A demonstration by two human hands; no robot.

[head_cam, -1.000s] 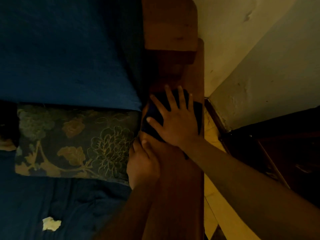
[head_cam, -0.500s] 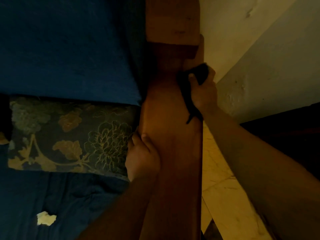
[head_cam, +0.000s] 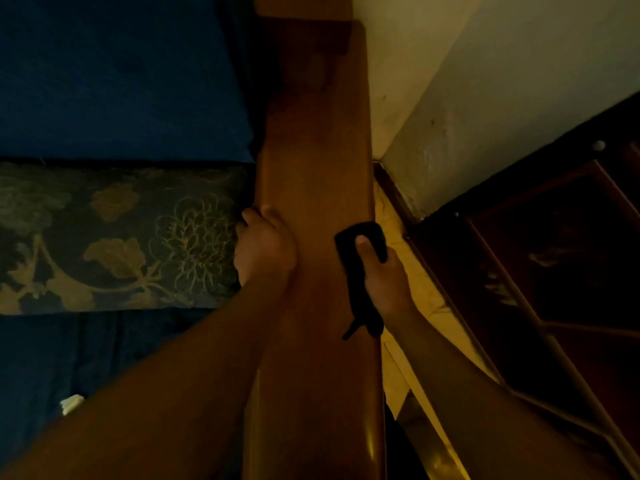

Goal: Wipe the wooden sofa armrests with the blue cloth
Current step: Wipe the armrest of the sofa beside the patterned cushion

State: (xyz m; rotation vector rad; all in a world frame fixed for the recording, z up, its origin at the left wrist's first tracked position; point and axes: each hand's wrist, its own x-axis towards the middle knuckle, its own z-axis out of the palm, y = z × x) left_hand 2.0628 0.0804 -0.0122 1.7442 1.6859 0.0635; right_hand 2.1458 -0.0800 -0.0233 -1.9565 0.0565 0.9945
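Head view: right hand (head_cam: 382, 278) fingers clamping cloth (head_cam: 360, 271) over armrest (head_cam: 315, 161) outer edge, left hand (head_cam: 265, 244) apparently around inner edge

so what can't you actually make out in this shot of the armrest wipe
- Right hand: its fingers wrap over the far edge of the armrest, so only the thumb on the cloth shows in the head view.
- Left hand: its fingertips curl out of sight over the inner edge by the cushion.
- Armrest's outer side face: turned away from the camera.
- Cloth colour: dim light leaves it looking near black.
- Pale scrap: too small to identify.
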